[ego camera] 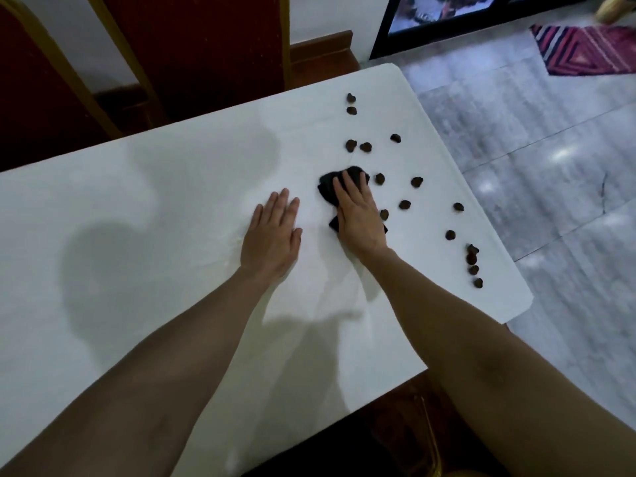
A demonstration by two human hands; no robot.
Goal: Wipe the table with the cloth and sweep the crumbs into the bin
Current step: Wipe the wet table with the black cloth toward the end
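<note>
Wiping under way: right hand presses the black cloth flat-fingered, left hand rests released on the desk; crumbs at right of frame need gathering next.

— Where do the hands lie?
— The left hand rests flat on the white table, fingers straight; just right of it the right hand presses on a bunched black cloth.
— And the crumbs?
— Dark lumps, scattered right of the cloth and farther; several line the table's right edge; one touches the right hand.
</note>
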